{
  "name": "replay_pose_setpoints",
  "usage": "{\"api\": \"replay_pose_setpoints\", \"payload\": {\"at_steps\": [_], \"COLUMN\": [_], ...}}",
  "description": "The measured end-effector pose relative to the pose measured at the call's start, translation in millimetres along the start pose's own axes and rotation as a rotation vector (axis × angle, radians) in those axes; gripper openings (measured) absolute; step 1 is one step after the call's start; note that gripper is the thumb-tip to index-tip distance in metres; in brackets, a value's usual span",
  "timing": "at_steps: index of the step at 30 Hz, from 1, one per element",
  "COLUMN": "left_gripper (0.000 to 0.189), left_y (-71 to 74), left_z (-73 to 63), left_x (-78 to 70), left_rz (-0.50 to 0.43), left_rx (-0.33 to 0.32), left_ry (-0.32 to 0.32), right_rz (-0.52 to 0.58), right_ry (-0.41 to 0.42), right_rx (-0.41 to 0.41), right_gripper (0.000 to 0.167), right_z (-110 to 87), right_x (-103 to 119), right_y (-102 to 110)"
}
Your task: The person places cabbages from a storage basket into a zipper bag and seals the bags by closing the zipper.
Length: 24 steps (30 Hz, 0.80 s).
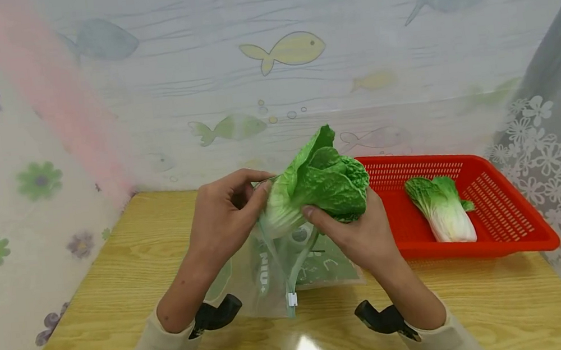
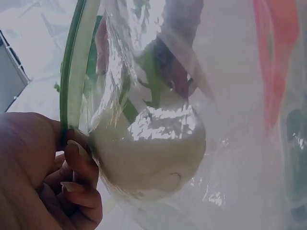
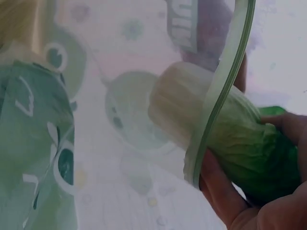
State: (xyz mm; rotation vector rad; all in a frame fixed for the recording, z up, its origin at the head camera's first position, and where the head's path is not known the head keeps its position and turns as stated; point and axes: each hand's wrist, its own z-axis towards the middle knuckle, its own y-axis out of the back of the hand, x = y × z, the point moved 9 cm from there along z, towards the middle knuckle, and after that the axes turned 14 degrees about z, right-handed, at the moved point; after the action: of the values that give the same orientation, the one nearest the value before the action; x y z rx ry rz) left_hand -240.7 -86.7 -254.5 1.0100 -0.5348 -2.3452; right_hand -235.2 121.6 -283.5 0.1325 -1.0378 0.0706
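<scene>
A napa cabbage (image 1: 324,185) with green leaves and a pale base is held tilted above the table, base toward the left. My right hand (image 1: 364,231) grips it by the leafy part, thumb in front. Its base is inside the mouth of a clear zip bag (image 1: 253,290) with green print. The left hand (image 1: 225,214) pinches the bag's rim beside the base. Through the film, the left wrist view shows the round cabbage base (image 2: 153,165). In the right wrist view the green zip strip (image 3: 223,96) crosses the cabbage. A white slider (image 1: 292,299) sits at the strip's lower end.
A red perforated basket (image 1: 485,246) stands on the wooden table (image 1: 141,256) at the right, with another napa cabbage (image 1: 446,212) lying inside. Patterned curtains (image 1: 293,100) hang behind and along both sides.
</scene>
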Motion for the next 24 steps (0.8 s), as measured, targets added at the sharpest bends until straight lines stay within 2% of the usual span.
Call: {"api": "replay_pose_setpoints", "payload": {"at_steps": [2,5,9,12,18,24], "left_gripper": [0.014,0.015,0.014,0.013,0.013,0.014], "left_y": [-0.6,-1.5,-3.9,-5.8,-5.5,-5.7], "left_z": [0.6,1.2,1.1,1.0,1.2,-2.3], "left_x": [1.5,2.5,1.1,-0.2,-3.7,-19.9], "left_rz": [-0.009,-0.025,-0.053,-0.078,-0.077,-0.12], "left_rx": [-0.009,-0.028,-0.042,-0.041,-0.029,-0.022], "left_ry": [-0.003,-0.016,-0.044,-0.057,-0.087,-0.181], "right_rz": [0.017,0.009,-0.048,-0.123,-0.287,-0.408], "right_ry": [-0.061,-0.06,0.051,0.104,0.087,0.085], "right_rx": [-0.053,-0.06,0.052,0.153,0.249,0.336], "right_gripper": [0.059,0.053,0.035,0.033,0.045,0.041], "right_z": [-2.9,-6.0,-7.3,-9.0,-12.6,-15.7], "right_x": [-3.6,-1.5,7.1,8.3,2.1,-7.1], "right_y": [3.4,1.5,-14.6,-30.8,-47.4,-61.2]}}
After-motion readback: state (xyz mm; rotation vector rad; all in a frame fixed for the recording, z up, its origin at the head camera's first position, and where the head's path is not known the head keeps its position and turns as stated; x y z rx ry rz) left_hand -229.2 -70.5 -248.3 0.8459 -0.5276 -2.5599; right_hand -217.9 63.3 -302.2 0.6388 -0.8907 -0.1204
